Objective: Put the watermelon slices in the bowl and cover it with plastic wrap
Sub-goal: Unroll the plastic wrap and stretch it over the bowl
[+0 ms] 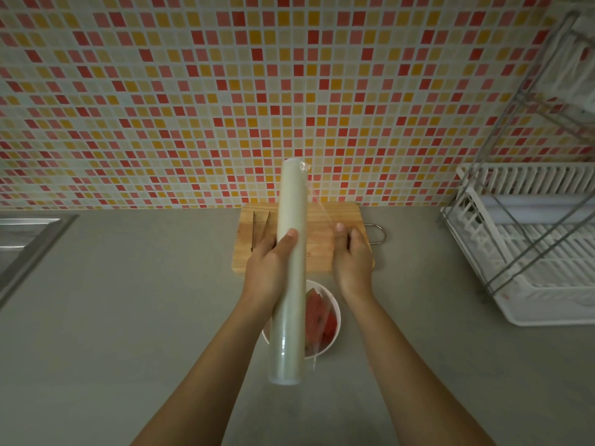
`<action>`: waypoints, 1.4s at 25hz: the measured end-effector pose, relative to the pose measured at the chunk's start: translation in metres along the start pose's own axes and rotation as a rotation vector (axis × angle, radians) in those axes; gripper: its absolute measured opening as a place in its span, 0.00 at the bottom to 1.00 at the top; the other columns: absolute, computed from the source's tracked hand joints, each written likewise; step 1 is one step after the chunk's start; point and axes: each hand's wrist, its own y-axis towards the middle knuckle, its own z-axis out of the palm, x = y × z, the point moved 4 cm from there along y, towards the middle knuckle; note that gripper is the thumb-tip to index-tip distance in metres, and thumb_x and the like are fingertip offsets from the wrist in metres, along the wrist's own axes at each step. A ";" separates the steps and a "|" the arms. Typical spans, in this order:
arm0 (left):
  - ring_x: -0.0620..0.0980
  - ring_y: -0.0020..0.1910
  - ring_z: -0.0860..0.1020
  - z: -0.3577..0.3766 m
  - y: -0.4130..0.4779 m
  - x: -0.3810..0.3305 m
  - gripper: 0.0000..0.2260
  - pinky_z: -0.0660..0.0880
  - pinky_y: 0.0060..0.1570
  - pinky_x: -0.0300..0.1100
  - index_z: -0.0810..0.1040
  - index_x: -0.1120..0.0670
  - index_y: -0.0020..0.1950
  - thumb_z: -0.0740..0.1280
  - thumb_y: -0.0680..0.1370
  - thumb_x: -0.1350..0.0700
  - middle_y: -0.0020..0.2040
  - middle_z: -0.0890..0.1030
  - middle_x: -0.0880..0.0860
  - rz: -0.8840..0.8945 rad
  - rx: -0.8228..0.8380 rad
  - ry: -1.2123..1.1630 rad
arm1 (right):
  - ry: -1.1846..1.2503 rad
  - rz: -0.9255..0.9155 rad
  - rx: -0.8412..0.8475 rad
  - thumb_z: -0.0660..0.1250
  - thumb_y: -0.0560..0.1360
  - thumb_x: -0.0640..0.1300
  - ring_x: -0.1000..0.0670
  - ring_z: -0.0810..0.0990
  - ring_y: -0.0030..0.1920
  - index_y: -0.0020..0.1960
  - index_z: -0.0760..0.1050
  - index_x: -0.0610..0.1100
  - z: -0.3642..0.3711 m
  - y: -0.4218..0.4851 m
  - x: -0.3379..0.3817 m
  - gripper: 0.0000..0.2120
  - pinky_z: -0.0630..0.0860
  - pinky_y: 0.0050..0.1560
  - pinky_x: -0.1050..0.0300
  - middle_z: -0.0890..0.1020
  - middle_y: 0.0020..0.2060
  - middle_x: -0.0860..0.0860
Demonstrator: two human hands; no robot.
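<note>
My left hand (269,268) grips a long pale roll of plastic wrap (289,278), held lengthwise above the counter. A thin clear sheet (317,214) runs off the roll's right side, and my right hand (352,259) pinches its edge. Under the roll stands a white bowl (335,333) with red watermelon slices (322,320) in it; the roll hides the bowl's left part.
A wooden cutting board (325,249) lies behind the bowl against the tiled wall, with dark tongs (260,231) on its left side and a metal handle (378,233) at its right. A white dish rack (528,246) stands at the right. A sink edge (29,233) is at the left.
</note>
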 end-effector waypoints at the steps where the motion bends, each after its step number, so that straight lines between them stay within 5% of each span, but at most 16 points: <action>1: 0.51 0.45 0.82 0.000 -0.001 0.000 0.09 0.79 0.45 0.48 0.78 0.43 0.45 0.64 0.73 0.40 0.45 0.82 0.50 0.016 -0.010 0.021 | 0.020 0.003 0.000 0.56 0.79 0.50 0.63 0.70 0.26 0.33 0.65 0.45 0.000 -0.001 -0.001 0.18 0.66 0.30 0.72 0.69 0.26 0.55; 5: 0.42 0.42 0.80 0.001 -0.004 -0.004 0.05 0.74 0.39 0.39 0.73 0.39 0.43 0.64 0.75 0.40 0.43 0.80 0.43 0.103 -0.043 0.120 | 0.164 0.090 0.074 0.52 0.76 0.63 0.62 0.73 0.27 0.36 0.72 0.50 -0.001 -0.005 -0.007 0.22 0.70 0.30 0.71 0.77 0.26 0.58; 10: 0.40 0.41 0.79 0.008 -0.008 0.000 0.08 0.74 0.37 0.37 0.70 0.42 0.50 0.65 0.75 0.42 0.42 0.78 0.40 0.148 -0.001 0.175 | 0.241 0.228 0.317 0.52 0.74 0.67 0.55 0.80 0.36 0.51 0.78 0.50 0.011 0.032 0.025 0.26 0.74 0.29 0.61 0.82 0.41 0.54; 15: 0.33 0.36 0.77 0.011 -0.012 0.001 0.11 0.68 0.32 0.28 0.69 0.41 0.55 0.65 0.75 0.42 0.40 0.75 0.36 0.189 0.009 0.249 | 0.179 0.126 0.138 0.65 0.74 0.53 0.53 0.81 0.42 0.43 0.75 0.53 0.003 0.054 0.045 0.04 0.75 0.31 0.64 0.81 0.43 0.54; 20: 0.34 0.39 0.76 0.011 -0.013 0.003 0.12 0.69 0.33 0.29 0.66 0.41 0.55 0.65 0.75 0.42 0.42 0.74 0.35 0.184 0.006 0.240 | 0.313 0.115 0.032 0.60 0.77 0.51 0.62 0.79 0.37 0.49 0.73 0.53 -0.008 0.052 0.045 0.04 0.76 0.32 0.67 0.79 0.47 0.55; 23: 0.30 0.39 0.77 0.008 -0.013 0.002 0.11 0.69 0.33 0.30 0.68 0.41 0.54 0.65 0.75 0.41 0.42 0.76 0.37 0.190 0.003 0.236 | 0.363 0.332 0.224 0.52 0.76 0.64 0.53 0.80 0.47 0.58 0.71 0.51 -0.003 0.032 0.021 0.21 0.78 0.42 0.56 0.79 0.51 0.52; 26: 0.28 0.38 0.76 0.006 -0.011 0.001 0.10 0.69 0.33 0.29 0.68 0.41 0.53 0.65 0.75 0.42 0.41 0.76 0.37 0.213 -0.013 0.240 | 0.296 0.396 0.430 0.53 0.77 0.62 0.50 0.81 0.43 0.47 0.76 0.49 0.006 -0.004 -0.007 0.20 0.79 0.42 0.54 0.81 0.40 0.52; 30: 0.34 0.39 0.76 0.006 -0.010 0.004 0.07 0.70 0.36 0.32 0.67 0.39 0.50 0.63 0.77 0.42 0.41 0.75 0.37 0.201 -0.005 0.225 | 0.351 0.291 0.198 0.56 0.79 0.49 0.58 0.75 0.28 0.38 0.69 0.50 0.005 -0.020 -0.019 0.12 0.73 0.27 0.64 0.74 0.25 0.58; 35: 0.35 0.39 0.74 0.014 -0.010 0.007 0.03 0.66 0.35 0.31 0.65 0.39 0.48 0.57 0.79 0.42 0.41 0.73 0.37 0.161 0.033 0.240 | 0.088 0.086 0.009 0.52 0.81 0.46 0.62 0.69 0.24 0.41 0.66 0.44 0.000 -0.018 -0.018 0.12 0.65 0.25 0.70 0.70 0.28 0.54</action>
